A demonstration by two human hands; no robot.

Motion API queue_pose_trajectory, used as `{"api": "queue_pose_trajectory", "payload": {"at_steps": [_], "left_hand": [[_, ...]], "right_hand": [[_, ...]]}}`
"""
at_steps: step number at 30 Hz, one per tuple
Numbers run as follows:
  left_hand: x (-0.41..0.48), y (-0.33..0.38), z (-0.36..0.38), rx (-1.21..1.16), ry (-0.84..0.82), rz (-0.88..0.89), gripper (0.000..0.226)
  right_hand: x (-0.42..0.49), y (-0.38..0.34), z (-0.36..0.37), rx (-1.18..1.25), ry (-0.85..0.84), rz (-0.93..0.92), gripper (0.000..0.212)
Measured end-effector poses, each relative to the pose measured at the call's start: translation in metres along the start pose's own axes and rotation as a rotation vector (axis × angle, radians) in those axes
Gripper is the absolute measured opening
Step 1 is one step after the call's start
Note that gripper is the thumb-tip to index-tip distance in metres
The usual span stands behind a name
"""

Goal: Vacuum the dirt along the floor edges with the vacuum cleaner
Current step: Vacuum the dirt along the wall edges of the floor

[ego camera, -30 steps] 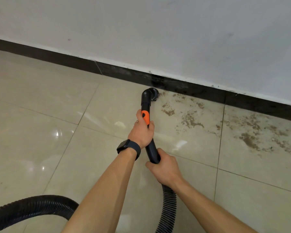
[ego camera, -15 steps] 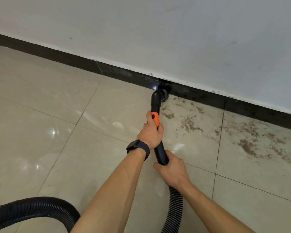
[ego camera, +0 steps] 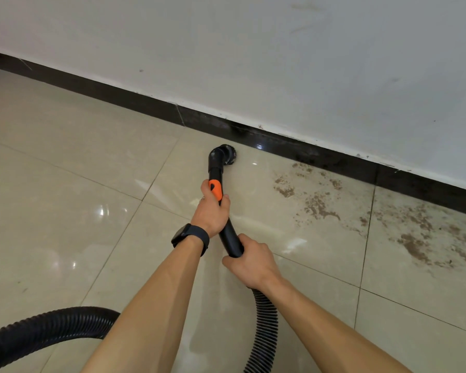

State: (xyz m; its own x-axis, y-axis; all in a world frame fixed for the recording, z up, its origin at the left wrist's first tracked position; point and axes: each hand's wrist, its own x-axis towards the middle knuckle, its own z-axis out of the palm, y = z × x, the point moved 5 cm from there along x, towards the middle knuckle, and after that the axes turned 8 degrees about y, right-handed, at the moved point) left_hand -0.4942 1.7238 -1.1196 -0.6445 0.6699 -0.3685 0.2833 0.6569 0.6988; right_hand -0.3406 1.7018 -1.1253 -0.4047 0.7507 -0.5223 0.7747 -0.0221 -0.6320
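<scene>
Left hand curled round the black vacuum wand at its orange slider; dark smartwatch on that wrist. Right hand gripped the wand's lower end, where the ribbed hose began. A second stretch of hose lay at lower left. Round brush nozzle sat down on the tiled floor, just beside the black baseboard. Brown dirt lay scattered to the nozzle's right, along the baseboard. White wall stood above.

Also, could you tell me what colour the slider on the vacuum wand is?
The slider is orange, against the black wand; the head view shows it best.
</scene>
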Motion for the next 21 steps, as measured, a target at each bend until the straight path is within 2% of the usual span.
{"api": "queue_pose_trajectory", "payload": {"at_steps": [12,21], "left_hand": [[0.008,0.005,0.004,-0.056,0.007,-0.051,0.064],[-0.009,0.026,0.048,-0.009,-0.113,0.057,0.065]], "right_hand": [[0.01,-0.005,-0.022,-0.088,0.002,-0.03,0.017],[-0.009,0.034,-0.029,-0.009,0.113,0.044,0.019]]}}
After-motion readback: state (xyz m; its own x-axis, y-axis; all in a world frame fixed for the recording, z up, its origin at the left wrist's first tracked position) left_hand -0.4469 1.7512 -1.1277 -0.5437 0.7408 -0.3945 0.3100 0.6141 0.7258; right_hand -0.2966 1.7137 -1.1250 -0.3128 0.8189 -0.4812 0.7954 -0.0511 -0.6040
